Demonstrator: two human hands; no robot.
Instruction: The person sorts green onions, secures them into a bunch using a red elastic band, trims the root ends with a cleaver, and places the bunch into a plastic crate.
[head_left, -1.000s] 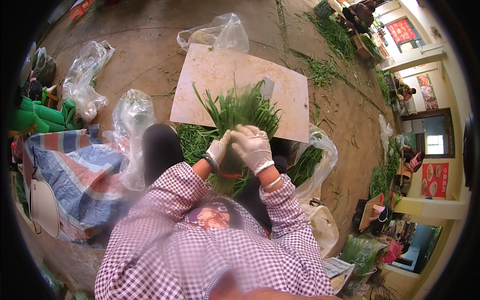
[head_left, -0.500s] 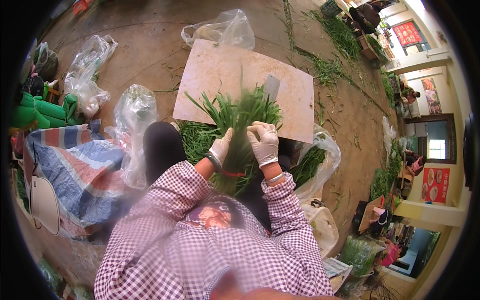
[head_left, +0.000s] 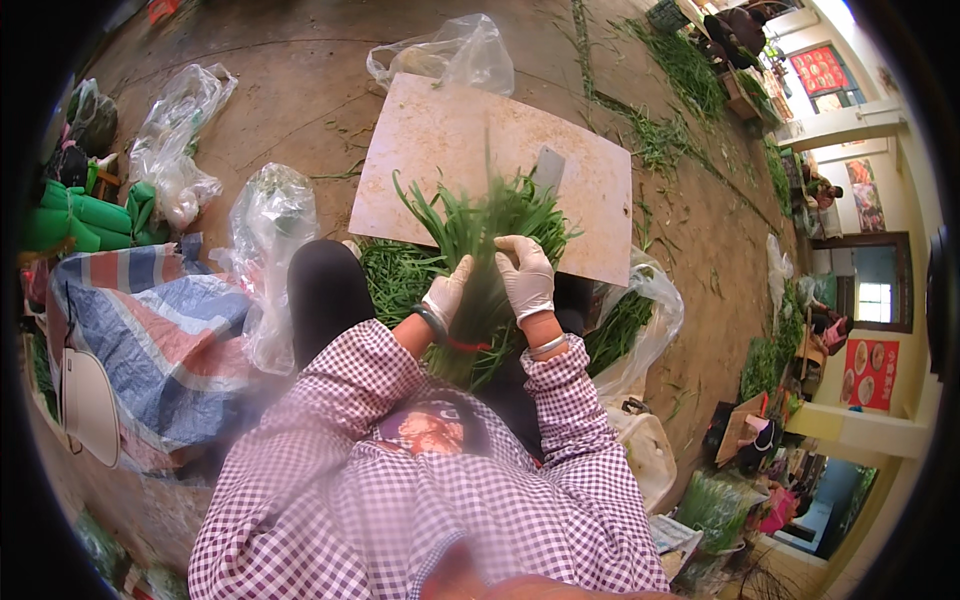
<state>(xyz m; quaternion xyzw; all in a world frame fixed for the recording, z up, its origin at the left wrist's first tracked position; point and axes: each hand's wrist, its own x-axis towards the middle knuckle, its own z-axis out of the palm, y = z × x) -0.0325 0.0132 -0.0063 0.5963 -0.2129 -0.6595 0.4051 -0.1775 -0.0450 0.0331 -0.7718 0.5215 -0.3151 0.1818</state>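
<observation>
A thick bunch of long, thin green leafy stalks (head_left: 478, 290) stands between my hands above my lap, its leaf tips fanned out upward. My left hand (head_left: 447, 294), in a pale thin glove, is closed around the bunch's left side. On the right side my right hand (head_left: 527, 277), gloved alike, has curled fingers and thumb pressed against the stalks; its fingertips are partly hidden. A red band (head_left: 468, 346) lies across the lower stalks. Beyond the bunch is a pale stained board (head_left: 450, 140), with a rectangular metal blade (head_left: 548, 168) lying on it.
More greens (head_left: 395, 275) lie by my left knee, and others fill a clear plastic bag (head_left: 655, 300) at right. A striped woven sheet (head_left: 170, 340) and several clear bags spread at left. Scattered stalks (head_left: 655, 145) cover parts of the floor; people sit along the right side.
My right hand's fingers have shifted slightly upward along the bunch and opened a little from their tighter pinch. The leaf tips lean a bit further right. My left hand stays on the stalks.
</observation>
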